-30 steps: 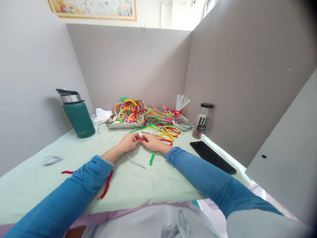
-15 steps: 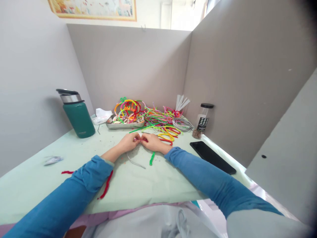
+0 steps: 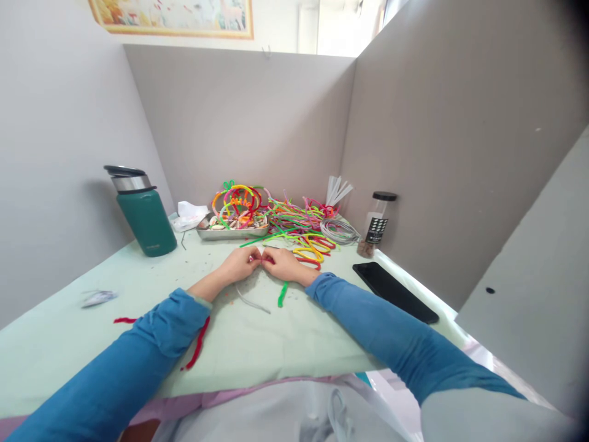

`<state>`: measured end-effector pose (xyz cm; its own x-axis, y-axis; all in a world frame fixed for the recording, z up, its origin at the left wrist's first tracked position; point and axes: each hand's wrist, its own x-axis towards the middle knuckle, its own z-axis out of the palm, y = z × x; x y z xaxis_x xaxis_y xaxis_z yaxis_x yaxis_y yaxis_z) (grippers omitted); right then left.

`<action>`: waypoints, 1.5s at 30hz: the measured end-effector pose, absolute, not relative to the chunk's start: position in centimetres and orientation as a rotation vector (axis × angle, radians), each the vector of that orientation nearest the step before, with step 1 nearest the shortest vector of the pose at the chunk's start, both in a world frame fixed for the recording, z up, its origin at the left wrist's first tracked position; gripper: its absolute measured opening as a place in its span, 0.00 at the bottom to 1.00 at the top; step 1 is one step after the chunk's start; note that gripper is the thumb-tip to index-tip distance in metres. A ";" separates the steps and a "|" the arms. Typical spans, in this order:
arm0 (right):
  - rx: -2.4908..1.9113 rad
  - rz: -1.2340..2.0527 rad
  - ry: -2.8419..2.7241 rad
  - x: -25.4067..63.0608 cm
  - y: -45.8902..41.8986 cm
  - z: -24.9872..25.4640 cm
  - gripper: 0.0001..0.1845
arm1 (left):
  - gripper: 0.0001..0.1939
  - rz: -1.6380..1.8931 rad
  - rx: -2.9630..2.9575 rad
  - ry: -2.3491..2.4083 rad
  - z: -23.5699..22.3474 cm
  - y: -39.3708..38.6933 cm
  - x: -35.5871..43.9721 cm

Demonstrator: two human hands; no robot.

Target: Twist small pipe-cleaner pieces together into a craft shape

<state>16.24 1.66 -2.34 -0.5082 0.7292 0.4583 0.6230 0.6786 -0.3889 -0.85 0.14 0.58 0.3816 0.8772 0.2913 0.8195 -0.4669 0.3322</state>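
My left hand and my right hand meet fingertip to fingertip above the middle of the table. Both are closed in a pinch on a small red-pink piece; fingers cover most of it, so its exact kind is hidden. Below my right wrist lies a short green pipe cleaner. A thin grey wire or cord runs across the cloth below my left hand. Red pipe cleaner shows on either side of my left sleeve. Yellow and red pipe cleaners bent into loops lie just beyond my right hand.
A metal tray holds shells and bent pipe cleaners, beside a pile of coloured pipe cleaners and a grey coil. A green bottle stands left; a black-lidded jar and black phone are right. Grey partitions surround the table.
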 end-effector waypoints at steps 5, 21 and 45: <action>-1.029 0.218 -2.287 16.3 1.7 -2.4 0.06 | 0.10 0.648 2.513 1.542 0.6 0.1 -0.8; -1.031 0.235 -2.291 16.3 1.8 -2.6 0.06 | 0.10 0.681 2.507 1.519 0.5 0.2 -0.9; -1.010 0.225 -2.274 16.3 1.9 -2.7 0.06 | 0.09 0.714 2.590 1.508 0.3 0.1 -1.0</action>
